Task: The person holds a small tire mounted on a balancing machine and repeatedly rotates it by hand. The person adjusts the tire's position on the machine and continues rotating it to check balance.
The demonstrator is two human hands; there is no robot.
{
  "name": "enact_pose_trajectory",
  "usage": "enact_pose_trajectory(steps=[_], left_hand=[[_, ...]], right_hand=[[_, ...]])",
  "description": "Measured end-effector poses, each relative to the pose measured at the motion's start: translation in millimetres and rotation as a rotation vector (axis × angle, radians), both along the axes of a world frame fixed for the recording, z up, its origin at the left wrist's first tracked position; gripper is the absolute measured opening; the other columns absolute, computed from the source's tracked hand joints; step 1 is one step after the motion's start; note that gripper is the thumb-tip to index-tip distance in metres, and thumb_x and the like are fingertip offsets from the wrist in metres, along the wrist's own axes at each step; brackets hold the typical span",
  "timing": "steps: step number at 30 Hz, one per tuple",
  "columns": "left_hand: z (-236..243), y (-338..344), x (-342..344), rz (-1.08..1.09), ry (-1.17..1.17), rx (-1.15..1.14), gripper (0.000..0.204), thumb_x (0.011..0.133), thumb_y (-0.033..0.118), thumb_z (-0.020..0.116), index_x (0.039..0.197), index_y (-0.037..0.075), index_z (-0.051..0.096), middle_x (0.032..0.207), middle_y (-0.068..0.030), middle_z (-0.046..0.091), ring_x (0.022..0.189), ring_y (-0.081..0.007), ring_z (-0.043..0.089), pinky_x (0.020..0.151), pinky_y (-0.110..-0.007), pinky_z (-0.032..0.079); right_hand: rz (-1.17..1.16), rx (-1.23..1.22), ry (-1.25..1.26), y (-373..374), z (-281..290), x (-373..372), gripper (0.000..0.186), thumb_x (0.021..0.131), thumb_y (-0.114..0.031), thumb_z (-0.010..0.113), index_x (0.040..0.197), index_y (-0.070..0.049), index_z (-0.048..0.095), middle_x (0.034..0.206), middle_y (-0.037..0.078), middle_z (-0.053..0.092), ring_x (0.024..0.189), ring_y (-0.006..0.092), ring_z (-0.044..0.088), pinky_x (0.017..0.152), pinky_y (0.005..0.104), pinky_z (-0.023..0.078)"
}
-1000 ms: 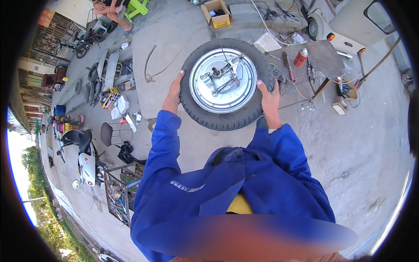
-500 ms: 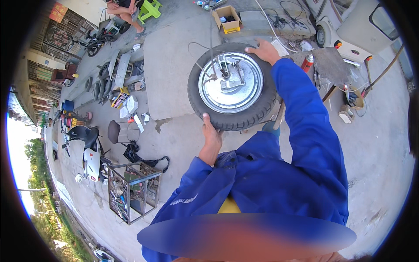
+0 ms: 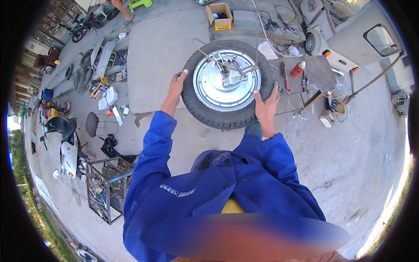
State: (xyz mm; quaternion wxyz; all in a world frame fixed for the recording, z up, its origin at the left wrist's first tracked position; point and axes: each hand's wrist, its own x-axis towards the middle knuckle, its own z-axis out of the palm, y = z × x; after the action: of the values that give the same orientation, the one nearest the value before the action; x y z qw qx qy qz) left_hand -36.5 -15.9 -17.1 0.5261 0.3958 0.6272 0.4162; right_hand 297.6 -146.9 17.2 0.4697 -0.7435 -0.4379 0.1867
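In front of me is a wheel with a black tyre (image 3: 198, 114) and a silver metal hub (image 3: 208, 92), its flat face turned up. A brake arm (image 3: 235, 79) and a thin cable sit over the hub's centre. My left hand (image 3: 173, 92) holds the tyre's left edge, thumb up against the sidewall. My right hand (image 3: 266, 107) grips the lower right edge, with the thumb near the metal rim and fingers around the outer tread. What bears the wheel from below is hidden.
Right of the wheel, a worktop (image 3: 321, 72) carries a red spray can (image 3: 297, 69) and a red-handled knife (image 3: 286, 81). Beyond stand a cardboard box (image 3: 221, 22) and a white vehicle (image 3: 340, 52). A metal-framed tool rack (image 3: 108, 192), stool (image 3: 92, 124) and scooter (image 3: 69, 153) are at the left.
The wheel has turned clockwise, carrying the brake parts and cable toward the right. My left hand has gone from the lower edge up to the left side; my right hand came down the right side.
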Motion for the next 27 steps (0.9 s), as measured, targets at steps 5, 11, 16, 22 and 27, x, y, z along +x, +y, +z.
enact_pose_trajectory(steps=[5, 11, 16, 22, 27], left_hand=[[-14, 10, 10, -0.02, -0.121, 0.004, 0.086, 0.096, 0.05, 0.074, 0.143, -0.017, 0.048, 0.137, -0.0304, 0.061, 0.119, -0.0306, 0.066, 0.099, -0.04, 0.055], [-34, -90, 50, 0.391, -0.132, 0.05, 0.087, 0.1, 0.052, 0.07, 0.146, -0.016, 0.043, 0.139, -0.0287, 0.058, 0.125, -0.0313, 0.061, 0.106, -0.041, 0.05], [-46, -138, 76, 0.388, -0.347, -0.05, 0.094, 0.101, 0.049, 0.07, 0.154, -0.013, 0.024, 0.15, -0.0298, 0.046, 0.134, -0.0324, 0.054, 0.111, -0.041, 0.047], [-29, -111, 35, 0.24, -0.18, -0.018, 0.093, 0.097, 0.036, 0.077, 0.156, -0.011, 0.023, 0.146, -0.0273, 0.048, 0.134, -0.0322, 0.053, 0.114, -0.041, 0.044], [-29, -2, 5, 0.022, 0.419, 0.322, 0.085, 0.099, 0.044, 0.07, 0.156, -0.009, 0.035, 0.152, -0.0363, 0.045, 0.139, -0.0418, 0.052, 0.115, -0.045, 0.042]], right_hand=[[-0.022, 0.008, 0.017, 13, -10, 13, 0.091, 0.093, -0.041, 0.075, 0.162, 0.002, 0.034, 0.157, 0.035, 0.041, 0.146, 0.0472, 0.041, 0.122, 0.0476, 0.032], [0.445, -0.009, 0.063, 105, -2, 81, 0.084, 0.088, -0.039, 0.08, 0.156, -0.002, 0.047, 0.145, 0.031, 0.059, 0.136, 0.0403, 0.057, 0.116, 0.0416, 0.041], [0.713, -0.058, -0.031, 176, 4, 103, 0.082, 0.087, -0.034, 0.082, 0.156, -0.004, 0.05, 0.144, 0.026, 0.063, 0.131, 0.0335, 0.062, 0.113, 0.0372, 0.045], [0.471, -0.073, -0.151, 156, -8, 94, 0.089, 0.085, -0.053, 0.079, 0.153, -0.001, 0.053, 0.136, 0.034, 0.065, 0.127, 0.0427, 0.065, 0.11, 0.042, 0.048], [0.149, -0.34, -0.291, 96, 21, 37, 0.098, 0.092, -0.062, 0.067, 0.165, -0.009, 0.029, 0.141, 0.042, 0.052, 0.12, 0.0554, 0.064, 0.102, 0.0563, 0.054]])
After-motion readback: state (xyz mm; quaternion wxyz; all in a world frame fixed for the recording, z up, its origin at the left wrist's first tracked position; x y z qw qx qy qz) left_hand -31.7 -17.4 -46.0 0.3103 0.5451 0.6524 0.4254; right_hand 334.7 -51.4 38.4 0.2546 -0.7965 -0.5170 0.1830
